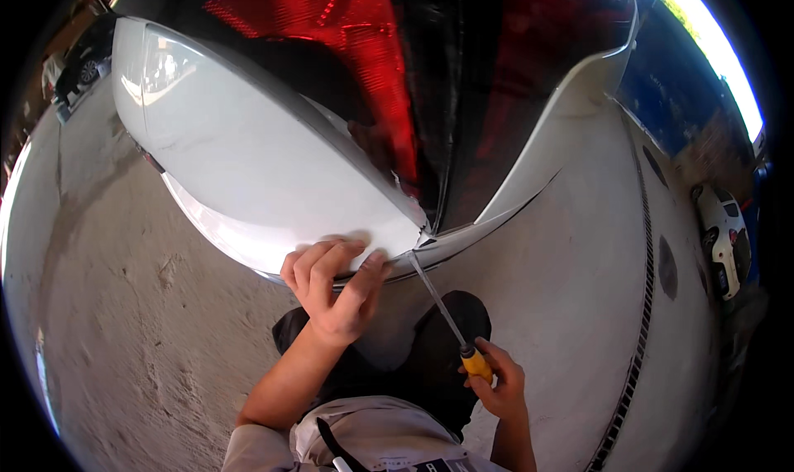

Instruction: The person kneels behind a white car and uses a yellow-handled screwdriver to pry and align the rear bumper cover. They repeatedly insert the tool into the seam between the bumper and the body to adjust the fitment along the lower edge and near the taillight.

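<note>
Work apparently under way, its remaining extent unclear: the right hand grasps a yellow-handled screwdriver, tip at the edge of the white bumper near the red tail light, while the left hand touches the bumper, fingers bent, grip indeterminable.

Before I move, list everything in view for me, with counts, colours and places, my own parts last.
Screwdriver: 1, yellow-and-black handle, grey shaft, tip at the white panel's lower corner
White panel: 1, glossy white, centre left
Tail light: at least 1, red and dark, top centre
White car: 1, white, far right
Dark car: 1, blackish, far upper left
Drain channel: 1, dark, right
Floor: 1, grey, all around
Blue surface: 1, blue, upper right
Trousers: 1 pair, dark, lower centre
Shirt: 1, pale, bottom centre
Left grip: 1, bare, at the panel's lower edge
Right grip: 1, bare, around the handle
</note>
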`<action>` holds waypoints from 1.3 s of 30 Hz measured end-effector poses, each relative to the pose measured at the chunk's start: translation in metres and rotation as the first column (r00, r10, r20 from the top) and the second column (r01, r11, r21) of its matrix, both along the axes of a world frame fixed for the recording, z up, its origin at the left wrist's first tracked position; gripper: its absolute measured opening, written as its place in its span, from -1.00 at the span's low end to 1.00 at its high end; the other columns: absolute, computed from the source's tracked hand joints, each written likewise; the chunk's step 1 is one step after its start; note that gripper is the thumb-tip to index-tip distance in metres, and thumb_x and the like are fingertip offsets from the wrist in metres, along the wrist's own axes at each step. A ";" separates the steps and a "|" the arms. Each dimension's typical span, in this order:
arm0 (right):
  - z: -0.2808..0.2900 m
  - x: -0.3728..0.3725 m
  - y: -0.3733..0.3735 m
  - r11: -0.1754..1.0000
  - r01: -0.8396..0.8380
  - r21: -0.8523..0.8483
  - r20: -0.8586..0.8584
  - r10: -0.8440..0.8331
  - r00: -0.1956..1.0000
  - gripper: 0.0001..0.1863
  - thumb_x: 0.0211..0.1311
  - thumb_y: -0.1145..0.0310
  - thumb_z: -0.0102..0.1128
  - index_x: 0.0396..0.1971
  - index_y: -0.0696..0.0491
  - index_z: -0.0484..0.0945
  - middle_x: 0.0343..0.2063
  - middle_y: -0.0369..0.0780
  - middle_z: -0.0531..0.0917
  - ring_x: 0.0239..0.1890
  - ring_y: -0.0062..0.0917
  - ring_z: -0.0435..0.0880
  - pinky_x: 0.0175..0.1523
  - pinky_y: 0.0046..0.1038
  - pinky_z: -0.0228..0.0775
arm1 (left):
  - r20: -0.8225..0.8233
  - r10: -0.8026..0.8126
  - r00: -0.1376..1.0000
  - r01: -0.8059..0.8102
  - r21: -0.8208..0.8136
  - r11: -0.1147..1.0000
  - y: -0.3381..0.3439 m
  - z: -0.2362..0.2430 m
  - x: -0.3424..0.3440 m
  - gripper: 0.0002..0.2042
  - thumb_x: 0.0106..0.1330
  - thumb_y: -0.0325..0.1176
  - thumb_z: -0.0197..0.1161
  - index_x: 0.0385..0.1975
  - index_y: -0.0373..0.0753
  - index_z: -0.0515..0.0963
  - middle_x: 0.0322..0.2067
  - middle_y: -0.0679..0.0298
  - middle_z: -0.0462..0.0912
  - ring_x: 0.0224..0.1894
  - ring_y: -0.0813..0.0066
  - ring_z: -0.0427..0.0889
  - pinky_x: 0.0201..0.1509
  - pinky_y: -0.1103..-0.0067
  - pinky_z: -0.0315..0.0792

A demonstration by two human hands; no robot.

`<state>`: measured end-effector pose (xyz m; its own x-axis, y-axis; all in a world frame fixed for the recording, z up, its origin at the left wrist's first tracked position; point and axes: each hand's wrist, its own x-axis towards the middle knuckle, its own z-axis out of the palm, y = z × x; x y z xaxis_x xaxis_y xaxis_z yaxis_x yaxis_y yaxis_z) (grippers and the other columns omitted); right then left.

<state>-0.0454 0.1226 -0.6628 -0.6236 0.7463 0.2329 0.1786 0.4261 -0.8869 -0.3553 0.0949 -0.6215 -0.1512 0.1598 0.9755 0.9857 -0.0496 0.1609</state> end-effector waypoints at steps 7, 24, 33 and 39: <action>0.016 0.015 -0.019 0.987 -0.008 -0.160 0.150 0.032 0.988 -0.64 0.21 0.29 0.34 -0.06 0.17 0.56 -0.44 -0.17 0.72 -0.46 -0.44 0.73 -0.29 -0.51 0.54 | -0.105 0.003 0.994 -0.003 -0.001 1.000 -0.001 -0.001 -0.008 -0.69 0.04 -0.36 0.50 -0.19 -0.15 0.63 -0.12 0.20 0.62 -0.14 0.23 0.58 -0.01 0.31 0.30; 0.090 0.014 -0.012 0.683 0.227 0.694 -0.368 0.065 0.927 -0.34 0.14 -0.26 0.34 -0.08 0.01 0.41 -0.61 -0.35 0.55 -0.64 -0.67 0.51 -0.34 -0.58 0.40 | -0.117 -0.003 0.993 0.006 0.025 1.000 0.000 -0.002 -0.009 -0.68 -0.01 -0.33 0.54 -0.22 -0.11 0.67 -0.14 0.24 0.65 -0.14 0.26 0.60 -0.04 0.33 0.33; 0.164 -0.061 -0.016 0.496 0.429 0.755 -0.551 0.125 0.825 -0.37 0.12 -0.28 0.37 -0.06 -0.10 0.44 -0.51 -0.40 0.38 -0.50 -0.59 0.38 -0.33 -0.55 0.21 | -0.127 0.067 0.990 -0.058 0.069 0.996 0.003 -0.002 -0.011 -0.75 0.04 -0.26 0.50 -0.25 -0.02 0.69 -0.20 0.37 0.62 -0.13 0.40 0.57 -0.04 0.40 0.33; 0.157 -0.086 -0.043 0.327 0.592 0.737 -0.478 -0.368 0.798 -0.75 0.37 0.06 0.05 -0.37 -0.09 0.40 -0.55 -0.34 0.41 -0.54 -0.55 0.40 -0.34 -0.49 0.30 | -0.077 -0.009 0.997 0.013 0.055 0.998 0.001 0.001 -0.007 -0.68 -0.03 -0.32 0.54 -0.23 -0.07 0.68 -0.17 0.31 0.62 -0.12 0.32 0.57 -0.04 0.35 0.30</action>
